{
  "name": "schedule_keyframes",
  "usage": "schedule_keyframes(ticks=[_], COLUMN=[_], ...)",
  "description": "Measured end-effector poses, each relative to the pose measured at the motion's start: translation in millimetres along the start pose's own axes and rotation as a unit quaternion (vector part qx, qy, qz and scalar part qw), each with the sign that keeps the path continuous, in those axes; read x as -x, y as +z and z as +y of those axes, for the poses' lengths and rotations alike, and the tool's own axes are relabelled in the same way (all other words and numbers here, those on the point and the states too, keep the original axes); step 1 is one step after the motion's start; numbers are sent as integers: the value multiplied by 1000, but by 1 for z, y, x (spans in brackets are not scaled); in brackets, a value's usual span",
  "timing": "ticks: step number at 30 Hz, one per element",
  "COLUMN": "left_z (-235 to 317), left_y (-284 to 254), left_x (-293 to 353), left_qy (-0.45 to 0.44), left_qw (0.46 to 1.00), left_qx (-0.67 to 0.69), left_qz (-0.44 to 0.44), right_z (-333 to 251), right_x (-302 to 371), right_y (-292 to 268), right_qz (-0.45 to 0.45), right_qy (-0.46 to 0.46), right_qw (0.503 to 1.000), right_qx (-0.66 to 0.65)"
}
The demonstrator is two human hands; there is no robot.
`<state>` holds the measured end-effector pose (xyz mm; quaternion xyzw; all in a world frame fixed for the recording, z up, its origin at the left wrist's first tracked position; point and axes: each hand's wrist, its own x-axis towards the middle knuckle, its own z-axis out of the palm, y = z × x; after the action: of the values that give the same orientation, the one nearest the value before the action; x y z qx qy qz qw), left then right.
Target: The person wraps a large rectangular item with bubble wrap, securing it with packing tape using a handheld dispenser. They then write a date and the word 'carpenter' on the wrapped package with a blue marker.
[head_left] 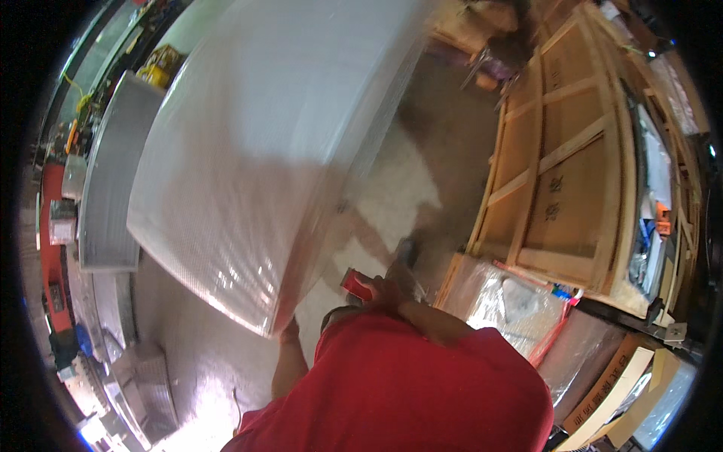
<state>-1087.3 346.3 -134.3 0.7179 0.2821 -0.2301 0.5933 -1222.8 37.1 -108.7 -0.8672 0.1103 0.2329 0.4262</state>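
Observation:
A large pale slab-shaped package (248,151), wrapped in clear film and bubble wrap, stands tilted in front of me. My left hand (288,331) is at its lower near corner and touches the edge there; the fingers are mostly hidden. To the right of that corner, my right hand (382,292) grips a small red hand-held tool (357,285) with a pale front edge. Its exact kind is too small to make out. The tool is apart from the package.
A big wooden crate (565,158) stands at the right. Nearer lie a film-wrapped package (508,305) and a brown carton (602,388). At the left are a grey panel (117,181), a red beam (53,248) and a grey ribbed piece (147,384) on the concrete floor (192,324).

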Motion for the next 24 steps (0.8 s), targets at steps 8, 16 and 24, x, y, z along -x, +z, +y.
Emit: schedule_keyframes(ticks=[8,16,24], left_z=[57,156,331], left_y=[148,382,662], left_x=[30,-12,-63], left_qy=[-23,60,243], left_qw=[973,934,843], left_qx=[-218,-279,-303], left_qz=[-73,-216,-372], right_z=[104,146,86], right_x=[-1,-83,-248], right_y=[-241,-452,-733], right_qz=[165,400,464], right_qy=[137,37,-247], right_qw=[976,916,840], right_qx=[26,1,131])
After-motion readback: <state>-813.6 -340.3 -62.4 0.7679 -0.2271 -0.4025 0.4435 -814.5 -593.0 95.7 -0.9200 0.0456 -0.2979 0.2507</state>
